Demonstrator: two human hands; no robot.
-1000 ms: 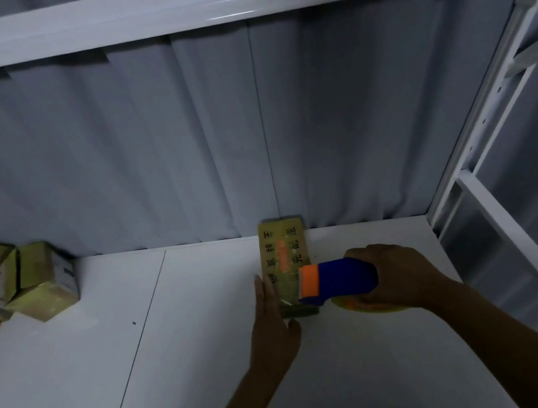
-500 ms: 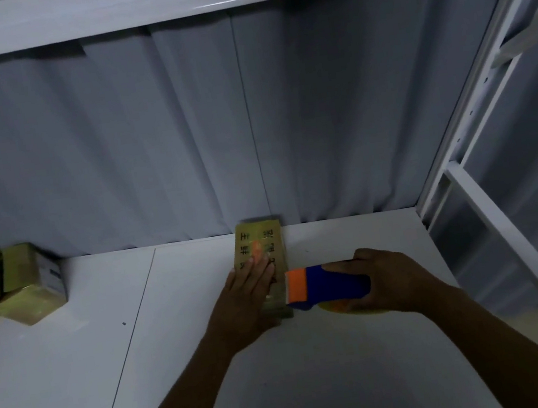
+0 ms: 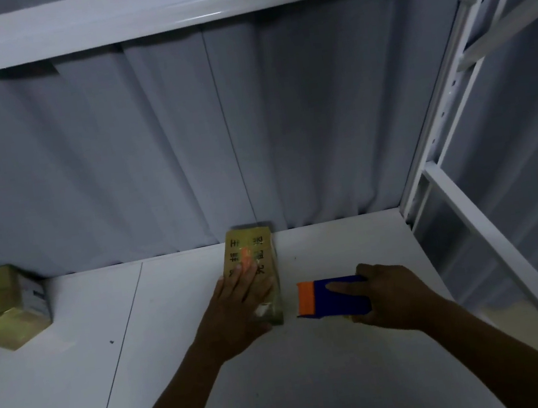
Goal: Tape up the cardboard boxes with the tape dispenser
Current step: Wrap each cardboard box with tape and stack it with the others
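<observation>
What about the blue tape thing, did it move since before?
Yes. The tape dispenser in the right hand moved right: before it overlapped the cardboard box, now there is a gap between them.

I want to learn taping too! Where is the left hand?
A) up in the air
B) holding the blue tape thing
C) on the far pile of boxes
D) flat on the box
D: the left hand lies flat on the cardboard box, while the right hand grips the tape dispenser beside it.
</observation>
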